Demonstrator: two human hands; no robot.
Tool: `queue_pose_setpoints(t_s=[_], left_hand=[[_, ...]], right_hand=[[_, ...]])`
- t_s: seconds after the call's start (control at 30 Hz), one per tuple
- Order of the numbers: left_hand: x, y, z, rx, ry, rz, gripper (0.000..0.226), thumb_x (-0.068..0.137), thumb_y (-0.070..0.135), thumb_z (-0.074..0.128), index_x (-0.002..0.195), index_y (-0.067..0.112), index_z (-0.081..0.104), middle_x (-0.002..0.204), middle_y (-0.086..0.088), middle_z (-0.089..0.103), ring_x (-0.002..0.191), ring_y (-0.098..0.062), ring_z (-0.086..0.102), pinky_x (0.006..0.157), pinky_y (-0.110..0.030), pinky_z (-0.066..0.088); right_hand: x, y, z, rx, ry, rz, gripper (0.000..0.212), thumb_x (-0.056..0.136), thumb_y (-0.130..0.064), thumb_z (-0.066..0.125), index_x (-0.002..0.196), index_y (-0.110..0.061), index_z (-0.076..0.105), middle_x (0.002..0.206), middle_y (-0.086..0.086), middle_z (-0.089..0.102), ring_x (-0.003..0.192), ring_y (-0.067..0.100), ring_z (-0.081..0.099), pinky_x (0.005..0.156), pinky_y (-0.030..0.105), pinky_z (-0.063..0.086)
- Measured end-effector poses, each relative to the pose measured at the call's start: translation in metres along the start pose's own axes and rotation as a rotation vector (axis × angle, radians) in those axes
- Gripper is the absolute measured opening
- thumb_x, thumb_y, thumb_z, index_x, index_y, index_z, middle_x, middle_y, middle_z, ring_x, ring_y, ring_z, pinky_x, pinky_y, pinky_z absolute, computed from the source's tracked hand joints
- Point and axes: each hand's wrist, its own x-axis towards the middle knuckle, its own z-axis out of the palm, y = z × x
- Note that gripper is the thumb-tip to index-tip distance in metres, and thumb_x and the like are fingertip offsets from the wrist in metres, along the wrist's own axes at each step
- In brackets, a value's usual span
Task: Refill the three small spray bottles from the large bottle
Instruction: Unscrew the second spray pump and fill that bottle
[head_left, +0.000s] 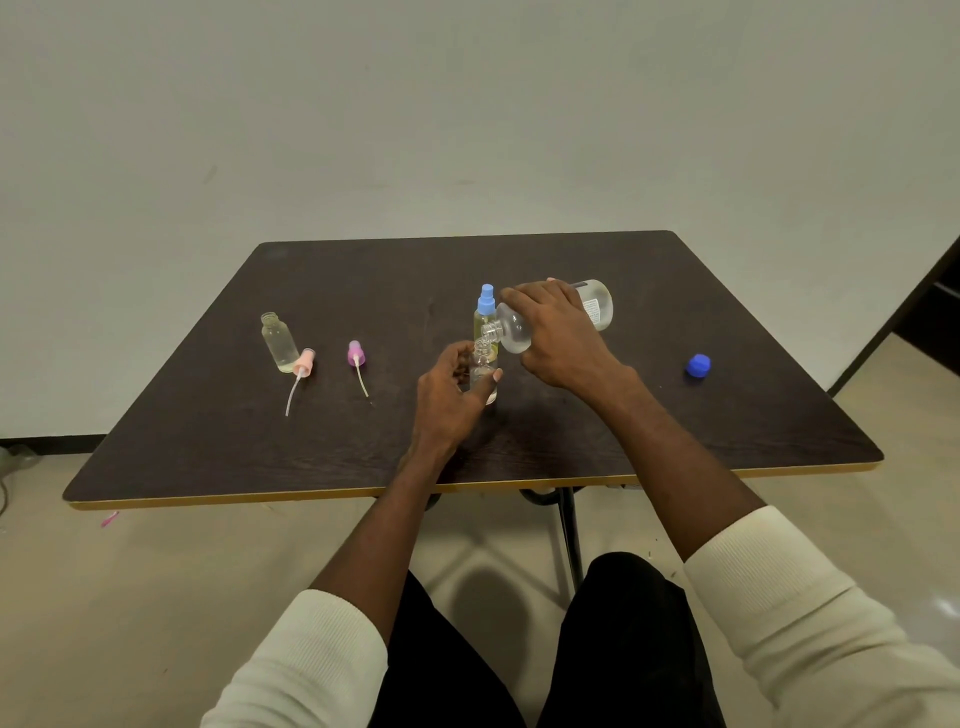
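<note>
The right hand (558, 332) curls over the large clear bottle (550, 317) and holds it tipped nearly flat, its open neck pointing down and to the left. Just below that neck stands an uncapped small bottle (484, 376), upright on the dark wooden table (675, 415), with the left hand (449, 397) wrapped round it, thumb and fingers curled on its sides. Right behind the left hand's fingers, and touching distance from the right hand's fingertips, stands a second small bottle (484, 317) with its blue spray top fitted. Well to the left of the left hand stands a third small bottle (279, 342), open, with a pink spray head (303, 364) lying just beside its base; a purple spray head (356, 356) lies between that and the left hand. Well to the right of the right hand sits a blue cap (697, 366). The table has a light edge band; beyond it is a plain pale wall (467, 104), and beneath it a beige floor (156, 597).
</note>
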Motion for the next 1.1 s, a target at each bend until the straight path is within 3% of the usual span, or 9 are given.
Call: queue_pose_setpoints(t_s=[0.33, 0.7, 0.87, 1.1], left_hand=[[0.0014, -0.0019, 0.0005, 0.006, 0.009, -0.01, 0.039, 0.085, 0.024, 0.078, 0.12, 0.02, 0.062, 0.105, 0.008, 0.072, 0.096, -0.001, 0.067, 0.086, -0.022, 0.055], [0.0013, -0.0004, -0.0002, 0.019, 0.008, -0.011, 0.039, 0.086, 0.024, 0.078, 0.121, 0.02, 0.062, 0.105, 0.009, 0.071, 0.096, 0.0, 0.066, 0.085, -0.016, 0.052], [0.001, 0.0003, 0.0006, 0.016, 0.005, -0.009, 0.037, 0.085, 0.021, 0.078, 0.118, 0.023, 0.061, 0.099, 0.017, 0.067, 0.092, 0.008, 0.064, 0.079, -0.008, 0.048], [0.0014, -0.0018, 0.0007, 0.014, 0.006, -0.009, 0.039, 0.085, 0.023, 0.078, 0.121, 0.02, 0.062, 0.105, 0.01, 0.071, 0.096, 0.001, 0.066, 0.083, -0.014, 0.052]], right_hand=[[0.0013, 0.0008, -0.0011, 0.006, 0.002, 0.004, 0.062, 0.069, -0.004, 0.072, 0.128, -0.011, 0.055, 0.128, 0.006, 0.058, 0.119, 0.027, 0.048, 0.112, 0.038, 0.022], [0.0014, 0.0003, -0.001, 0.001, -0.014, 0.006, 0.063, 0.07, -0.005, 0.072, 0.129, -0.012, 0.054, 0.129, 0.006, 0.057, 0.121, 0.027, 0.047, 0.112, 0.038, 0.021], [0.001, -0.0003, -0.0007, -0.004, -0.016, 0.007, 0.062, 0.071, -0.006, 0.073, 0.13, -0.011, 0.054, 0.129, 0.006, 0.057, 0.121, 0.027, 0.048, 0.113, 0.037, 0.021], [0.0002, -0.0012, -0.0021, 0.0, -0.01, 0.004, 0.061, 0.071, -0.006, 0.072, 0.129, -0.011, 0.054, 0.128, 0.007, 0.057, 0.121, 0.027, 0.048, 0.113, 0.037, 0.02]])
